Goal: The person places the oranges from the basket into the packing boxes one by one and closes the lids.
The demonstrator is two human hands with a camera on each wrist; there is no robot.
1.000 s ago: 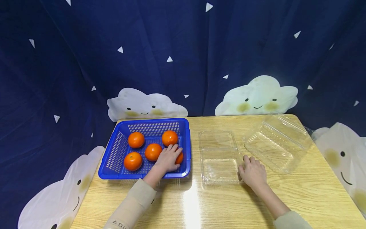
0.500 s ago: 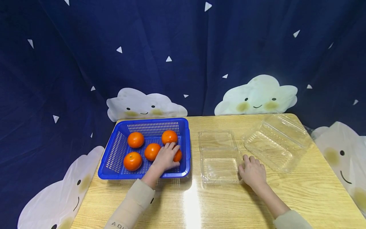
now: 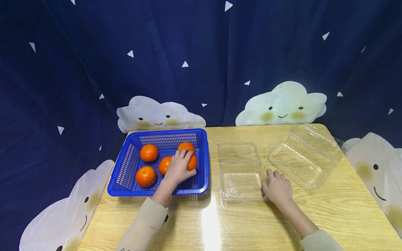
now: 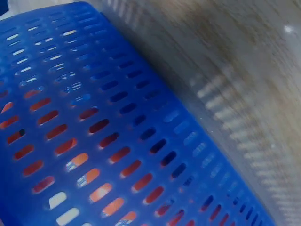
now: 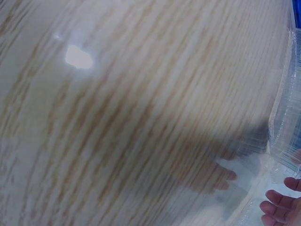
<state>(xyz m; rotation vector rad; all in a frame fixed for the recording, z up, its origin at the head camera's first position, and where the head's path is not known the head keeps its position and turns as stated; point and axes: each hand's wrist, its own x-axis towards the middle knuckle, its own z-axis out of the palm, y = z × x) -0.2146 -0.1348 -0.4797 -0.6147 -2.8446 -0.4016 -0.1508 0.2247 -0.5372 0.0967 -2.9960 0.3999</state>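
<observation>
Blue plastic walls surrounded a person's left hand (image 3: 178, 169), its fingers curled round an orange (image 3: 192, 162) near the right edge of a slotted basket (image 3: 206, 164). The right hand (image 3: 278, 188) lay at the right edge of an open clear container (image 3: 242, 184), fingers loosely bent and slightly apart. Taking hold of the fruit appeared to be the step in hand; the next move seemed to call for a secure lift past four other oranges (image 3: 164, 166) and over the rim. The basket sat toward the far left corner of the tabletop (image 3: 251, 226); a second clear container (image 3: 295, 160) lay near the far right corner. Through the basket's slots, the left wrist camera caught patches of fruit but no clear grasp; the right wrist camera showed finger undersides, turned away from the head view.
</observation>
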